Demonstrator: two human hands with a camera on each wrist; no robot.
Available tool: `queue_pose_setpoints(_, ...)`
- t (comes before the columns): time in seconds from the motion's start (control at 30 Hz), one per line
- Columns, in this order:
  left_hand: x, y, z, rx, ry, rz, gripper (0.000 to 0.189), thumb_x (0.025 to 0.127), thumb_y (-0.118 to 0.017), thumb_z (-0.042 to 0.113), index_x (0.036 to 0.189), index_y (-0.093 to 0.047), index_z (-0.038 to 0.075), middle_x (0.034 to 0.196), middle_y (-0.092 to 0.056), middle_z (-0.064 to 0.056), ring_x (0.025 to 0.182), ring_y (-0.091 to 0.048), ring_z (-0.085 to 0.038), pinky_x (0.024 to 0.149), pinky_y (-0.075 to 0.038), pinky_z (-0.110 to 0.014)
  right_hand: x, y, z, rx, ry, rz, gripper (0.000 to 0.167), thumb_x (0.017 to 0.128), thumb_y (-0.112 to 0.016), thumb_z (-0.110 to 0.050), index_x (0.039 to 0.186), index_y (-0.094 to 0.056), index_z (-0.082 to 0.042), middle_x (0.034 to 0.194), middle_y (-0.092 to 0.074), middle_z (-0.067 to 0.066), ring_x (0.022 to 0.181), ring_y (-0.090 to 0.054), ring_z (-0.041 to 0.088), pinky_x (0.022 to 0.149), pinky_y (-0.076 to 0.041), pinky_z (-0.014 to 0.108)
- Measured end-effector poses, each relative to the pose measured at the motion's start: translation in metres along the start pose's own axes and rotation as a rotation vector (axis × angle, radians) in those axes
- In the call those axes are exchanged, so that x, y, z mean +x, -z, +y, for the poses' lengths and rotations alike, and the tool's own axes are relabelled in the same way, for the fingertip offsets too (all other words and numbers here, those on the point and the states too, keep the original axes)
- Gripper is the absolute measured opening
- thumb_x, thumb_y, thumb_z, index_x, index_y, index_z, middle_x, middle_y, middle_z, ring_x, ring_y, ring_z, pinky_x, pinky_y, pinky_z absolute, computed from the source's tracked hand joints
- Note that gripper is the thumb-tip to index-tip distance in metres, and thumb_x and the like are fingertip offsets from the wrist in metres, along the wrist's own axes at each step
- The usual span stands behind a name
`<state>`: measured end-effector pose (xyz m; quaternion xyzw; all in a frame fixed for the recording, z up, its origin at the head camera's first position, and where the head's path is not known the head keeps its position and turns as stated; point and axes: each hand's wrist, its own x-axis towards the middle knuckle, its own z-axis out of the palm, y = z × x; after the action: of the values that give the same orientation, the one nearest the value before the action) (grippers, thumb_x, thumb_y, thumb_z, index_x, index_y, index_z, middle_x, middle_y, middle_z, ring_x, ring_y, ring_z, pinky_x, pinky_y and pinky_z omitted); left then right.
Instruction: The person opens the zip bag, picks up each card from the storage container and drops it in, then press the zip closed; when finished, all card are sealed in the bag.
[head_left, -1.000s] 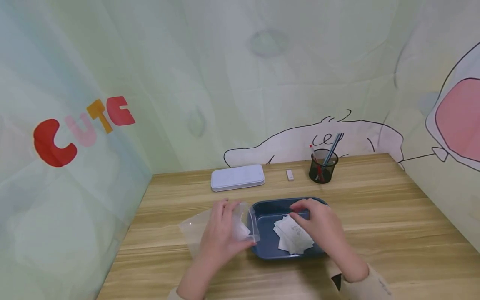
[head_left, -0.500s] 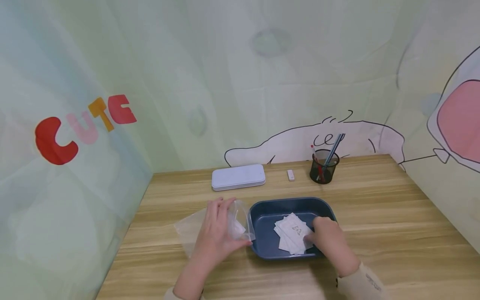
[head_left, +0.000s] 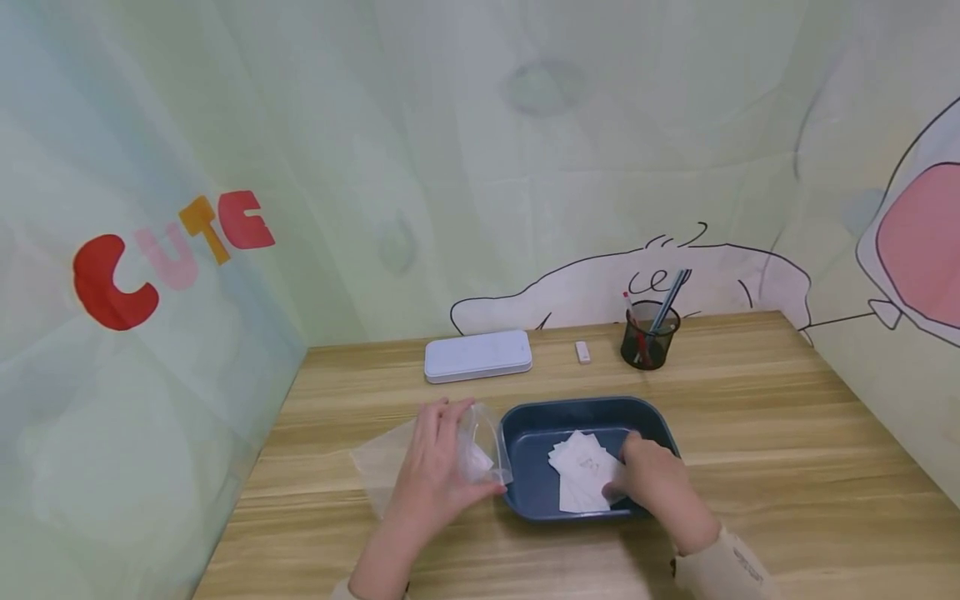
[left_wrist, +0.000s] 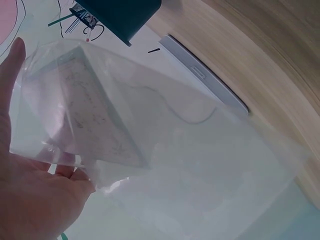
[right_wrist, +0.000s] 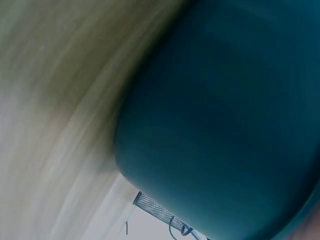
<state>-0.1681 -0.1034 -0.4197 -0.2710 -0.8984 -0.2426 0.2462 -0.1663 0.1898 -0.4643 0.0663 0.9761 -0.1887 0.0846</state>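
My left hand (head_left: 431, 471) holds a clear plastic bag (head_left: 382, 462) by its mouth, fingers on the far side and thumb on the near side. The mouth gapes toward a dark blue tray (head_left: 528, 487) at its right. Inside the bag lies a white printed paper square (left_wrist: 90, 110), seen through the plastic in the left wrist view. A pile of similar white paper squares (head_left: 581, 467) lies fanned in the tray. My right hand (head_left: 660, 479) reaches over the tray's right side, its thumb and curled fingers pinching the pile's right edge. The right wrist view shows mostly the tray's outer wall (right_wrist: 215, 125).
Behind the tray are a pale pencil case (head_left: 478, 357), a small eraser (head_left: 582, 352) and a black mesh pen holder (head_left: 649, 337) with several pens. Printed fabric (head_left: 337, 167) hangs around the wooden table (head_left: 787, 433).
My right hand has lowered from above the tray to the pile's right edge, and the top paper has shifted. My left hand keeps the bag beside the tray, slightly farther left.
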Motion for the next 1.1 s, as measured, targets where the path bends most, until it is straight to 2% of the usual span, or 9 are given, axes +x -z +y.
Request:
queue_pose_setpoints(0.17, -0.001, -0.001, -0.001, 0.006, -0.002, 0.009, 0.113, 0.040, -0.094, 0.047, 0.133, -0.046, 0.003, 0.112, -0.044, -0.011, 0.108, -0.042, -0.026, 0.100, -0.039, -0.037, -0.001, 0.002, 0.002, 0.054, 0.058, 0.048, 0.050, 0.061, -0.091, -0.029, 0.093, -0.061, -0.004, 0.080, -0.061, 0.008, 0.068, -0.054, 0.023, 0.059, -0.047, 0.043)
queue_pose_setpoints(0.33, -0.002, -0.002, -0.001, 0.007, 0.004, 0.012, 0.113, 0.040, -0.095, 0.046, 0.132, -0.047, 0.002, 0.112, -0.044, -0.011, 0.107, -0.042, -0.025, 0.099, -0.040, -0.036, -0.004, 0.009, 0.006, 0.112, 0.166, 0.102, 0.027, 0.070, -0.085, -0.020, 0.083, -0.066, -0.005, 0.071, -0.057, 0.002, 0.064, -0.050, 0.018, 0.055, -0.043, 0.034)
queue_pose_setpoints(0.43, -0.002, -0.002, -0.001, 0.007, 0.011, 0.008, 0.112, 0.040, -0.095, 0.045, 0.132, -0.048, 0.001, 0.113, -0.044, -0.011, 0.108, -0.043, -0.025, 0.099, -0.040, -0.036, -0.006, 0.014, 0.006, 0.149, 0.182, 0.121, 0.017, 0.076, -0.081, -0.020, 0.078, -0.068, -0.009, 0.068, -0.055, -0.002, 0.061, -0.048, 0.015, 0.054, -0.040, 0.031)
queue_pose_setpoints(0.53, -0.002, -0.001, 0.000, 0.010, 0.020, -0.003, 0.112, 0.040, -0.095, 0.045, 0.133, -0.047, 0.002, 0.114, -0.044, -0.011, 0.108, -0.042, -0.025, 0.100, -0.039, -0.036, -0.007, 0.020, 0.004, 0.180, 0.185, 0.162, 0.017, 0.080, -0.079, -0.023, 0.076, -0.067, -0.012, 0.066, -0.054, -0.002, 0.060, -0.047, 0.016, 0.053, -0.039, 0.030)
queue_pose_setpoints(0.83, -0.001, -0.002, -0.001, 0.012, 0.002, 0.012, 0.112, 0.041, -0.095, 0.045, 0.132, -0.047, 0.002, 0.114, -0.045, -0.013, 0.108, -0.043, -0.026, 0.100, -0.039, -0.037, -0.010, 0.033, 0.000, 0.252, 0.206, 0.349, 0.025, 0.084, -0.075, -0.036, 0.083, -0.072, -0.011, 0.066, -0.058, -0.005, 0.059, -0.048, 0.015, 0.053, -0.040, 0.029)
queue_pose_setpoints(1.1, 0.000, -0.002, 0.000, 0.008, -0.014, 0.033, 0.111, 0.040, -0.095, 0.045, 0.131, -0.048, 0.002, 0.114, -0.045, -0.014, 0.108, -0.043, -0.026, 0.098, -0.040, -0.037, -0.018, 0.048, -0.002, 0.338, 0.294, 0.501, 0.027, 0.092, -0.064, -0.037, 0.085, -0.068, -0.011, 0.064, -0.054, -0.004, 0.059, -0.047, 0.015, 0.050, -0.040, 0.025)
